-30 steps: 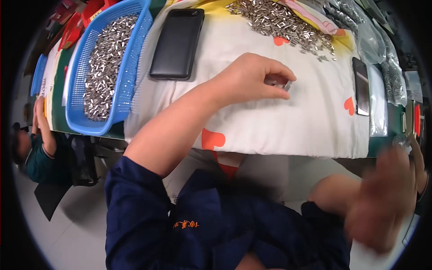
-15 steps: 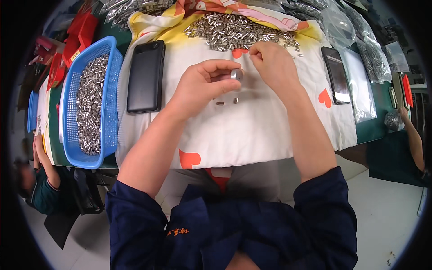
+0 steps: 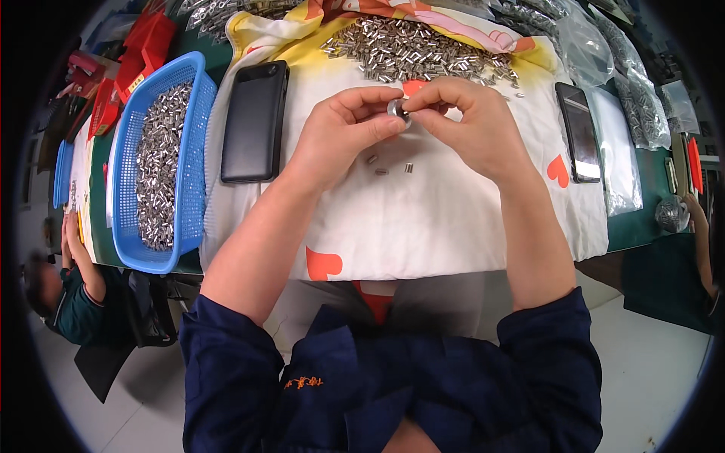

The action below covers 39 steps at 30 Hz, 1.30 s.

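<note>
My left hand (image 3: 330, 134) grips a small round metal piece (image 3: 395, 110) between thumb and fingers, above the white cloth. Against that piece, the thumb and forefinger of my right hand (image 3: 483, 127) are pinched together. Whatever those fingertips hold is too small and covered to name. Below the hands, a few short metal cylinders (image 3: 408, 167) lie loose on the cloth (image 3: 423, 234). Beyond my hands spreads a heap of similar silvery cylinders (image 3: 415, 51).
A blue plastic basket (image 3: 198, 155) filled with metal cylinders stands at left, beside a black rectangular device (image 3: 254, 124). On the right lie a phone (image 3: 579, 136) and clear plastic bags (image 3: 621, 177). Red bins (image 3: 143, 53) stand far left. Other people sit at both sides.
My right hand has come from the heap's near edge leftward and down to the round metal piece. My left hand still holds that piece. The whole view has shifted slightly.
</note>
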Tool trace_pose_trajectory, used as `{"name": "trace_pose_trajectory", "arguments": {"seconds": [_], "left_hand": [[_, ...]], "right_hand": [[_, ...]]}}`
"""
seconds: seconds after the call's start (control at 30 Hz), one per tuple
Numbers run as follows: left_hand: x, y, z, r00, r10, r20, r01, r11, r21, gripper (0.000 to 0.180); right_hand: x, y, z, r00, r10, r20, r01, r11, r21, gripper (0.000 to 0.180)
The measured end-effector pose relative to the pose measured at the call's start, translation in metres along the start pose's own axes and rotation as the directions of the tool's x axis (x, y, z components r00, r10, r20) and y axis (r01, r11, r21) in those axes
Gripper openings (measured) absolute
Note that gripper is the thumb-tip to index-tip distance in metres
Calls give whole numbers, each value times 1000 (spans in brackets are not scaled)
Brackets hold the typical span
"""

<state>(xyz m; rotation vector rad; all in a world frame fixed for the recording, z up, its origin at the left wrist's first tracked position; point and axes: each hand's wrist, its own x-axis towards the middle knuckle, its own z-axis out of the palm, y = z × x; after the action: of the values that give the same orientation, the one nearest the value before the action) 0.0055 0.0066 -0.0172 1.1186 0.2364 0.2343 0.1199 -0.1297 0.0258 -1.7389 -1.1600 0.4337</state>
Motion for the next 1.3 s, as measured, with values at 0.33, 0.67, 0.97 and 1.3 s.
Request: {"name": "trace_pose_trajectory", "arguments": {"seconds": [0.33, 0.67, 0.97, 1.3], "left_hand": [[-1, 3, 5, 996, 12, -88, 3, 985, 170, 30], [-4, 5, 6, 998, -42, -53, 56, 957, 285, 31], [-4, 6, 11, 998, -61, -16, 63, 920, 386, 29], [-2, 4, 5, 997, -32, -63, 47, 966, 254, 30]], "right_hand": [[-5, 6, 18, 932, -334, -144, 254, 882, -397, 6], [-1, 5, -2, 996, 81, 27, -79, 993, -83, 13], [2, 42, -32, 982, -27, -186, -102, 756, -647, 12], [0, 6, -11, 993, 115, -35, -118, 987, -107, 10]]}}
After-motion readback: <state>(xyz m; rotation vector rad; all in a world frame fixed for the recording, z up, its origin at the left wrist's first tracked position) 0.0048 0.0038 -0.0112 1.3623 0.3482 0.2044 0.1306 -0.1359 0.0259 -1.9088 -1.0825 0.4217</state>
